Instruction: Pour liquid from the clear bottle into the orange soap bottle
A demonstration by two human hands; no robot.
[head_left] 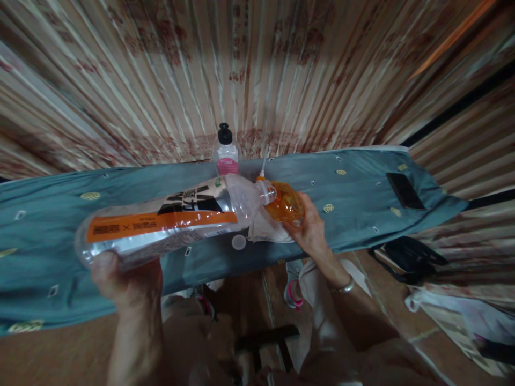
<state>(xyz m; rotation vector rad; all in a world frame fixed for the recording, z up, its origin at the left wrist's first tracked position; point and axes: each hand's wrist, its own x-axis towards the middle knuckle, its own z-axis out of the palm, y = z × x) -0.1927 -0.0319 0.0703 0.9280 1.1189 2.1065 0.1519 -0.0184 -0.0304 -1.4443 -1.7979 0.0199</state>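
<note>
A large clear plastic bottle with an orange and silver label lies nearly level in the air, its neck pointing right. My left hand is closed around its base end. My right hand grips a smaller amber bottle, tilted with its mouth toward the big bottle's neck; the two mouths meet or overlap, and I cannot tell which. Below the necks, a folded white cloth lies on the table. Beside it rests a round whitish cap. Behind stands a pump top with a thin tube.
A clear bottle with a black cap and pink label stands at the table's back edge. A dark phone lies on the right of the teal tablecloth. Pleated curtains hang behind. A black bag sits lower right.
</note>
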